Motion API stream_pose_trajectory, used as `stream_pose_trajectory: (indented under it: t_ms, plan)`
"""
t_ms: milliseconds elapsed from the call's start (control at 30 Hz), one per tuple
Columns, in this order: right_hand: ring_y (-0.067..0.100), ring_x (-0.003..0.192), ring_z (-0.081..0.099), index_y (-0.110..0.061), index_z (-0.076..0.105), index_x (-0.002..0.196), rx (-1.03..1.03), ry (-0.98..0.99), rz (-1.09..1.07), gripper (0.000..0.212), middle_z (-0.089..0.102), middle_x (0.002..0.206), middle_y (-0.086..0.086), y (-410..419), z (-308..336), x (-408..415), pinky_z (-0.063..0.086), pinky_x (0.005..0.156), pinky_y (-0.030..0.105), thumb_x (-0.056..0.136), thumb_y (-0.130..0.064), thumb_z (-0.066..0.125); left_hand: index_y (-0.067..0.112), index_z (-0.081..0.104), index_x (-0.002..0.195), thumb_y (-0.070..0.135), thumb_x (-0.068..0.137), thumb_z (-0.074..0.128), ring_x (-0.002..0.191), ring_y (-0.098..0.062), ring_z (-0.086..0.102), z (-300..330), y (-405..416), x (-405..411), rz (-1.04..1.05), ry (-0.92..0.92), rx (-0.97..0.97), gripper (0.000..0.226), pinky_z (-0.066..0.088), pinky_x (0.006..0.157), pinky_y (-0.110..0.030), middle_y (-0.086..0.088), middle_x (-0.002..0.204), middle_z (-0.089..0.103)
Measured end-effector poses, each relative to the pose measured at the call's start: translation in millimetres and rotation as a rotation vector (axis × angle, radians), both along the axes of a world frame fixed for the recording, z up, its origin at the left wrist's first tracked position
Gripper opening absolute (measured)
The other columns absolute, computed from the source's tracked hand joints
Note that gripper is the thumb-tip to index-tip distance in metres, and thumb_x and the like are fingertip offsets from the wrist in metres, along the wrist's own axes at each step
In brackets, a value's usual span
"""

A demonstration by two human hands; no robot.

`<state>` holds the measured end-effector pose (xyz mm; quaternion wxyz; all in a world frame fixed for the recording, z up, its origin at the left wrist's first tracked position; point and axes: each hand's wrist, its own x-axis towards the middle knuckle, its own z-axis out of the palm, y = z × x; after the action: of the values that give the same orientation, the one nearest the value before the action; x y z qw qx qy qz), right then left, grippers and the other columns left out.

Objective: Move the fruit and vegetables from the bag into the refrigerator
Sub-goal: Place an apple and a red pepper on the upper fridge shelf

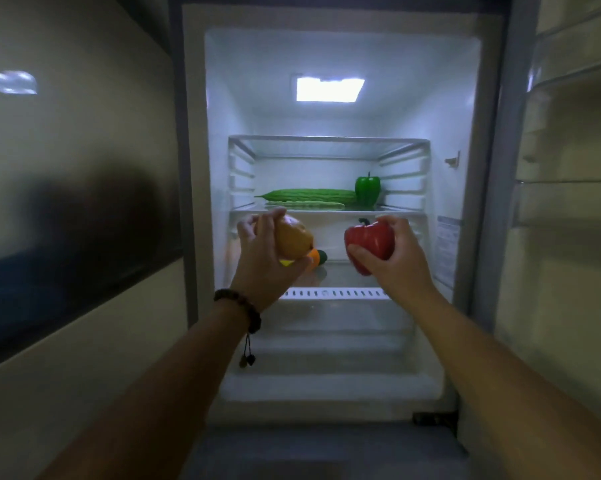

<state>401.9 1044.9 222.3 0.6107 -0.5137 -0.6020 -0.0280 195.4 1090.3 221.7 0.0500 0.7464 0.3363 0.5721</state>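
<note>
- The step in hand looks like placing: both hands reach into the open refrigerator [493,237] with produce, level with the lower shelf [337,292].
- The left hand [261,251] has its fingers curled round a brownish-yellow fruit [292,240], smooth and rounded, perhaps a pear or mango; which one is hard to tell.
- The right hand [392,258] grips a glossy red bell pepper [370,242], lobed, with a dark stem pointing up.
- Both items hang in the air just in front of the shelf opening, not yet set down.
- On the shelf behind the left hand lies an orange vegetable with a green tip [316,258], mostly hidden.
- The upper shelf [326,212] already carries a long ridged bitter gourd [309,195] lying flat and an upright green bell pepper [367,190] at its right end.
- Next, each hand probably needs to go further in, lower its item onto bare shelf beside the orange vegetable, then let go.
- The bag is not in view.
</note>
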Motion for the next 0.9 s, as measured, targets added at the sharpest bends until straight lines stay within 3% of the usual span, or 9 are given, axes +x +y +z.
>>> stream_pose_trajectory:
  t_ms: [67, 133, 267, 400, 500, 633, 900]
  plan:
    - [0.022, 0.099, 0.055, -0.022, 0.044, 0.121, 0.042, -0.002, 0.005, 0.060, 0.052, 0.120, 0.009, 30, 18, 14, 0.045, 0.079, 0.027, 0.073, -0.031, 0.078, 0.016, 0.041, 0.131, 0.017, 0.065, 0.083, 0.106, -0.019, 0.040, 18, 27, 12, 0.016, -0.003, 0.066, 0.078, 0.029, 0.080, 0.005, -0.016, 0.131, 0.027]
    - [0.023, 0.100, 0.055, -0.019, 0.044, 0.122, 0.081, 0.014, 0.004, 0.060, 0.052, 0.120, 0.010, 58, 40, 24, 0.043, 0.078, 0.024, 0.074, -0.032, 0.077, 0.014, 0.042, 0.130, 0.017, 0.065, 0.084, 0.100, -0.017, 0.041, 38, 51, 23, 0.035, 0.007, 0.105, 0.078, 0.030, 0.080, 0.003, -0.018, 0.128, 0.031]
    - [0.024, 0.100, 0.056, -0.016, 0.045, 0.119, 0.118, 0.024, -0.110, 0.061, 0.056, 0.115, 0.007, 115, 85, 42, 0.047, 0.081, 0.029, 0.072, -0.038, 0.077, 0.018, 0.043, 0.131, 0.026, 0.064, 0.084, 0.097, -0.019, 0.046, 67, 96, 37, 0.046, 0.094, 0.127, 0.079, 0.039, 0.090, -0.019, -0.017, 0.125, 0.037]
    - [0.026, 0.106, 0.055, -0.017, 0.044, 0.119, -0.091, 0.021, -0.130, 0.063, 0.056, 0.120, 0.007, 174, 119, 66, 0.048, 0.091, 0.037, 0.071, -0.039, 0.079, 0.027, 0.044, 0.130, 0.049, 0.060, 0.077, 0.102, -0.027, 0.051, 77, 139, 43, 0.064, 0.111, 0.125, 0.080, 0.047, 0.091, -0.038, -0.009, 0.116, 0.049]
    - [0.031, 0.114, 0.052, -0.015, 0.040, 0.125, -0.267, -0.020, -0.237, 0.072, 0.052, 0.127, 0.012, 208, 132, 85, 0.043, 0.097, 0.038, 0.070, -0.037, 0.080, 0.025, 0.047, 0.129, 0.045, 0.062, 0.081, 0.099, -0.024, 0.052, 81, 162, 46, 0.052, 0.109, 0.122, 0.077, 0.046, 0.089, -0.037, -0.005, 0.110, 0.053]
    - [0.033, 0.116, 0.051, -0.006, 0.038, 0.129, -0.457, 0.007, -0.265, 0.082, 0.050, 0.129, 0.015, 239, 132, 108, 0.044, 0.098, 0.039, 0.069, -0.039, 0.081, 0.018, 0.047, 0.130, 0.036, 0.065, 0.083, 0.097, -0.014, 0.043, 98, 187, 53, 0.077, 0.147, 0.112, 0.077, 0.035, 0.087, -0.022, -0.004, 0.110, 0.043]
    - [0.033, 0.104, 0.059, -0.006, 0.054, 0.120, -0.461, -0.003, -0.271, 0.077, 0.062, 0.116, 0.015, 275, 126, 134, 0.048, 0.095, 0.045, 0.061, -0.047, 0.083, 0.025, 0.046, 0.128, 0.029, 0.067, 0.083, 0.096, -0.015, 0.052, 140, 247, 98, -0.041, 0.532, -0.004, 0.071, 0.042, 0.078, -0.023, 0.000, 0.114, 0.056]
